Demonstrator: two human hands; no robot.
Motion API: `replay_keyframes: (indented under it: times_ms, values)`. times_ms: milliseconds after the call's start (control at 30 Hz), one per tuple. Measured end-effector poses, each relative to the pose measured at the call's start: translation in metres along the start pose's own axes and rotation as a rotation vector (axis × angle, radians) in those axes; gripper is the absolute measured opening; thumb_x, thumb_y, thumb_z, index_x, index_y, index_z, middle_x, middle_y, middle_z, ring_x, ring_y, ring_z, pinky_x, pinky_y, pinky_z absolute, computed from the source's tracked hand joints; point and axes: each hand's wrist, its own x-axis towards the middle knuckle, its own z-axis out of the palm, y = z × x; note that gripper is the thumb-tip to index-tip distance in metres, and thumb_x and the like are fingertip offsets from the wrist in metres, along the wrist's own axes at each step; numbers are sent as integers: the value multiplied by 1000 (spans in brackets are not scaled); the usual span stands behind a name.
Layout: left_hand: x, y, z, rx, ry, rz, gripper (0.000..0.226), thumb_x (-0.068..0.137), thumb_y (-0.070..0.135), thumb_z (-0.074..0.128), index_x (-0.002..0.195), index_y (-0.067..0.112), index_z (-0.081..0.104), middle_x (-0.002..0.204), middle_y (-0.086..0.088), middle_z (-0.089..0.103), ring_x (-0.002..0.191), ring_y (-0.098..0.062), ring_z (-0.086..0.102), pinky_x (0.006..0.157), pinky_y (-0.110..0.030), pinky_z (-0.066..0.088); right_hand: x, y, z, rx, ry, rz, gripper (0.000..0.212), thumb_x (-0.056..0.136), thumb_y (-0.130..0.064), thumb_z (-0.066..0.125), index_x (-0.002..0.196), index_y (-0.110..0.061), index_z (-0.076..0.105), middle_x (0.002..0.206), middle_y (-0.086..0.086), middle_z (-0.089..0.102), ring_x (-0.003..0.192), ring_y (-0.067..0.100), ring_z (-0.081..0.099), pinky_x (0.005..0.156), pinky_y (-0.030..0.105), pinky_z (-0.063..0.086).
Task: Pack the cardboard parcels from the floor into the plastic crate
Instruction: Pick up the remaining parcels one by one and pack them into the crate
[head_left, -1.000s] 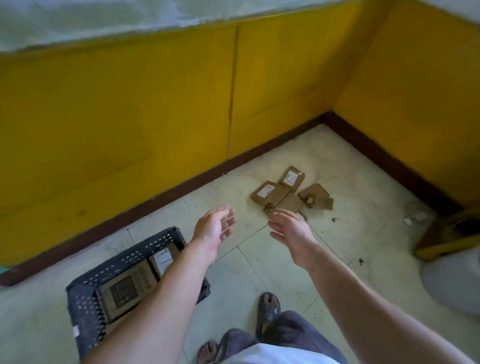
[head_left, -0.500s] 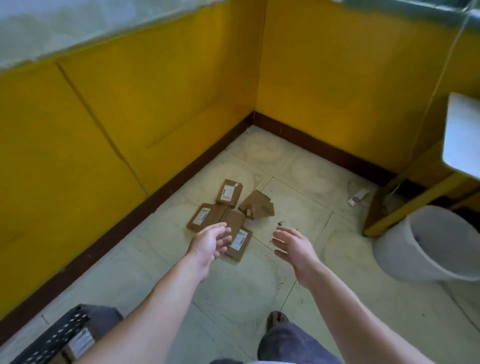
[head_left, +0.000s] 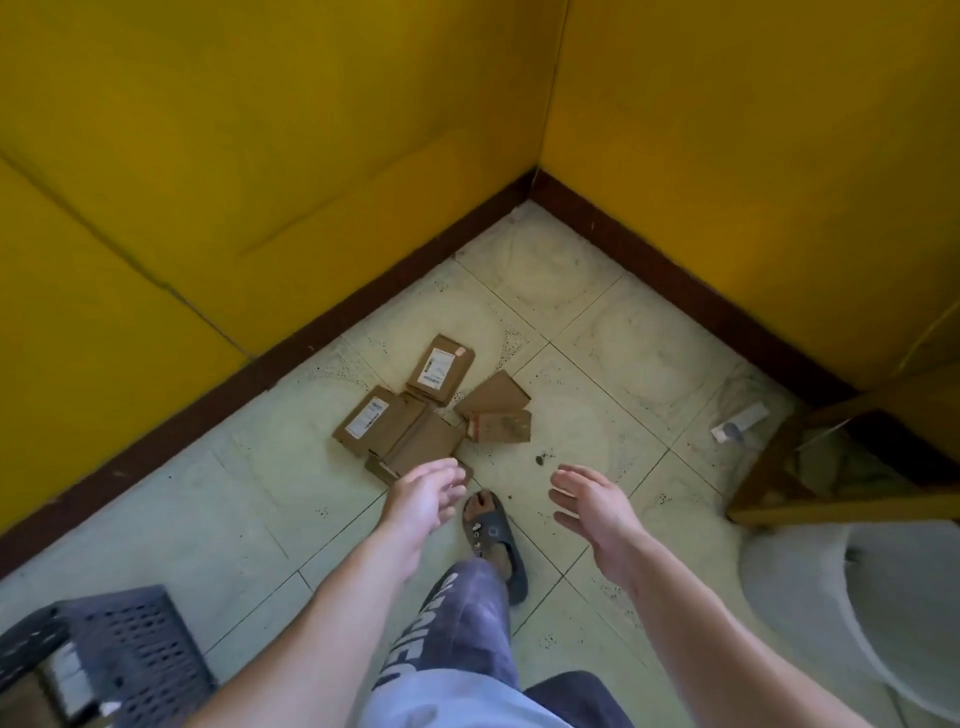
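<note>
The left hand and right hand reach out, each grip apart and empty, seemingly to scoop the cardboard parcels heaped on the floor, well apart from the plastic crate.

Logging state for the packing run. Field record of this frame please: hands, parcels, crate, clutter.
left grip: fingers relaxed, holds nothing, over the heap's near edge
right grip: fingers extended, holds nothing, over bare tile right of the heap
parcels: loose overlapping heap on the floor near the wall corner, two labels face up
crate: dark, lower left on the floor, cardboard visible inside
foot: in a sandal, on the tile between the hands
bucket: white, far right
</note>
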Motion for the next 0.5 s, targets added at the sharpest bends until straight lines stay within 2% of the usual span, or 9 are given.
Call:
replay_keyframes:
  times_ms: [133,333,500]
  values:
    - [72,23,25,-81,20,-97,27,100,14,46,122,15,60,115,-1,67,106,-15,64,90,-32,51,72,-41,-9,-91,6,77,38,98,-18,52,136,-12,51,130,6,59,117,20,57,100,34,47]
    - [166,45,50,-88,76,-185,27,100,16,45,123,16,60,117,0,67,108,-14,63,89,-27,49,183,-78,-18,-241,-6,196,38,97,-19,54,134,-13,53,128,6,60,116,19,58,95,28,49]
    - [253,23,74,-56,114,-242,29,100,16,45,124,14,61,119,0,66,107,-13,62,91,-28,48,288,-73,-12,-327,-21,250,27,96,-15,55,123,-14,59,124,12,63,113,23,61,102,38,49]
